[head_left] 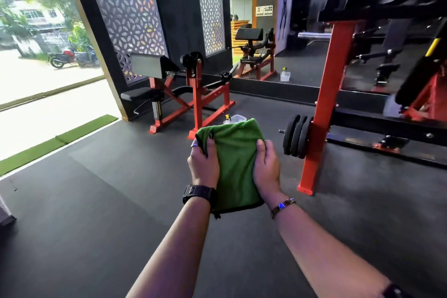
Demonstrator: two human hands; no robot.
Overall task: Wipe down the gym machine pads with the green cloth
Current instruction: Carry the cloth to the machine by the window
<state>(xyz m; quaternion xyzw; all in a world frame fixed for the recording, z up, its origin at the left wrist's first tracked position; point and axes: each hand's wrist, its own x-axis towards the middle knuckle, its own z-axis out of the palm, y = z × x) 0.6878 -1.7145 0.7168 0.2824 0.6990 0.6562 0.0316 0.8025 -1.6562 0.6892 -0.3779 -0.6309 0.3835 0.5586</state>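
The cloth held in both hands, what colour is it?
Green cloth with a dark edge trim, shown in the head view.

No legible text anywhere (wall sign (264, 10) too blurred).

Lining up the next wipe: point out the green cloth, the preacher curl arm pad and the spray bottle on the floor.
green cloth (233, 152): head view, middle of the folded face between both hands.
arm pad (150, 65): head view, grey sloped face.
spray bottle (227, 118): head view, yellow trigger top showing above the cloth.
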